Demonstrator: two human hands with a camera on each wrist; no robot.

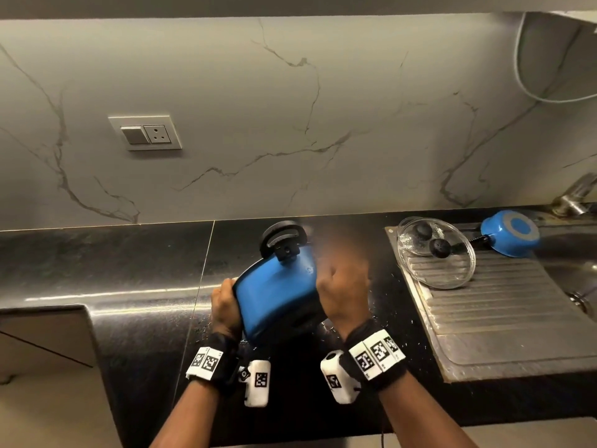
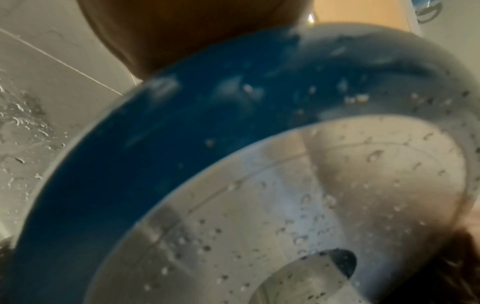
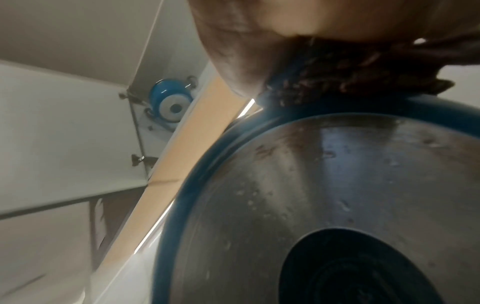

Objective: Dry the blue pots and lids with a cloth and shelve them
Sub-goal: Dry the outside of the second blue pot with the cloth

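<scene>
Wall: pale marble-veined backsplash (image 1: 290, 108) behind the work area, with a switch-and-socket plate (image 1: 145, 133) on its left half.
Desk: black polished stone desk (image 1: 106, 260) running left to right, speckled with water drops near the hands.
Drainboard: ribbed steel drainboard (image 1: 504, 305) on the right end of the desk, beside the sink.
Held pot: blue pot (image 1: 277, 292) tilted on its side above the desk centre, black side handle (image 1: 283, 239) pointing away; the wrist views show its steel base (image 2: 298, 205) wet with droplets.
Glass lids: two clear lids with black knobs (image 1: 436, 250), overlapping on the far end of the drainboard.
Small pan: blue saucepan (image 1: 510, 234) upside down at the far right, behind the lids, near the tap.
Left hand: left hand (image 1: 224, 302) gripping the pot's rim on its left side.
Right hand: right hand (image 1: 344, 286) curled round a dark cloth (image 3: 350, 72), pressing it to the pot's right side; partly motion-blurred.
</scene>
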